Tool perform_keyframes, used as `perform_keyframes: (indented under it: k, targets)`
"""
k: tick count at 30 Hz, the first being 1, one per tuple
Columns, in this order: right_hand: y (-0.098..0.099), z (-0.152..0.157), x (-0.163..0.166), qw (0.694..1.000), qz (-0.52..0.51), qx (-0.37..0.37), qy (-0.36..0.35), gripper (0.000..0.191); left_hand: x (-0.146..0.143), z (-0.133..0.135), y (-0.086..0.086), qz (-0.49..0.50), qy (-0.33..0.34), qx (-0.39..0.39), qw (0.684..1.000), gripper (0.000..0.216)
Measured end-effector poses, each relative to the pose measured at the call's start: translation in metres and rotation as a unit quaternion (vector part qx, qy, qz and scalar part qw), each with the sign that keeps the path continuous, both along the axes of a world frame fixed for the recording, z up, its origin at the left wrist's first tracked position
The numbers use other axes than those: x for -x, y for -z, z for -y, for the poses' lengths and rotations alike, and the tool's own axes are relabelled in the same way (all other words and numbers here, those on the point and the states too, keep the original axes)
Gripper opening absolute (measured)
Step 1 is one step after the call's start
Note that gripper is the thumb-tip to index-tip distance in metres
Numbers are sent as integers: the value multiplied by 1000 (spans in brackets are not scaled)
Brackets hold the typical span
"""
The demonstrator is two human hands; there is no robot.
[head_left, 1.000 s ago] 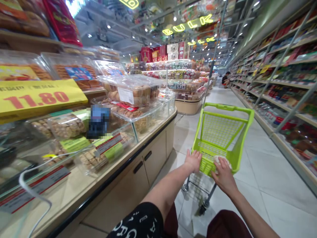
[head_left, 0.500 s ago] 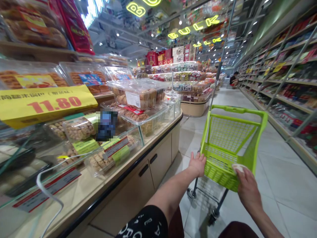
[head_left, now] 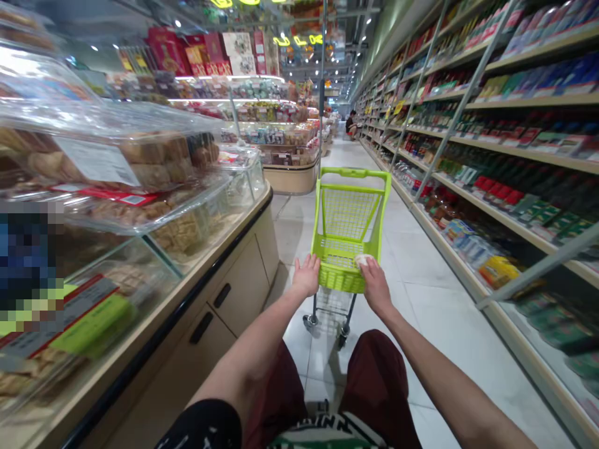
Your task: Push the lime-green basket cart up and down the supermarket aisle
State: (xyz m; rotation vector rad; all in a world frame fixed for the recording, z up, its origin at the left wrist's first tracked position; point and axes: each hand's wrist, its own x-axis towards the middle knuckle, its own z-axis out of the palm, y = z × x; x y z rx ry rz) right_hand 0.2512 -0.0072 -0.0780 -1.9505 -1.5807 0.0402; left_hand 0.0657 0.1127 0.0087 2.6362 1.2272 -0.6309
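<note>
A small lime-green shopping cart [head_left: 349,212] stands in the aisle right ahead of me. My left hand [head_left: 307,275] rests on the near left corner of its basket, fingers curled over the rim. My right hand [head_left: 374,282] grips the near right part of the rim and also holds a small white thing [head_left: 362,258] that I cannot make out. The basket looks empty through its mesh. My dark red trousers show at the bottom of the view.
A bakery counter [head_left: 206,262] with clear boxes of pastries [head_left: 140,168] runs along my left. Stocked shelves [head_left: 505,156] line the right side. A round display island [head_left: 290,168] stands ahead on the left. A person [head_left: 350,121] crouches far down the white-tiled aisle.
My view has swung right, so it now looks straight down the aisle. The cart has rolled forward and stands square in front of me. Both hands have stayed on its rim.
</note>
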Motion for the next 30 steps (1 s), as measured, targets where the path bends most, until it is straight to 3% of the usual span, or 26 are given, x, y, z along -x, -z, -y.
perform_keyframes:
  k: [2,7,11,16,21,25,30]
  targets:
    - [-3,-10,20,999,-28,0,-17,49,-3,2,0,5,-9,6,1000,72]
    - [-10,-52,80,987,-80,-18,-140,47,0,6,-1,26,-41,-2,999,75]
    - [-4,-47,64,987,-59,-9,-149,49,20,1,-1,-11,-67,-20,998,74]
    - [4,-21,23,997,-50,0,-63,55,26,0,3,-24,-82,-12,996,76]
    - [-8,-42,60,992,-84,-14,-96,52,7,18,4,3,-58,-6,998,74]
    - [-21,-65,99,987,-97,24,-125,44,8,24,-7,-6,-32,-4,999,72]
    - [-22,-54,82,989,-72,53,-119,46,25,18,-18,-18,-24,-33,999,67]
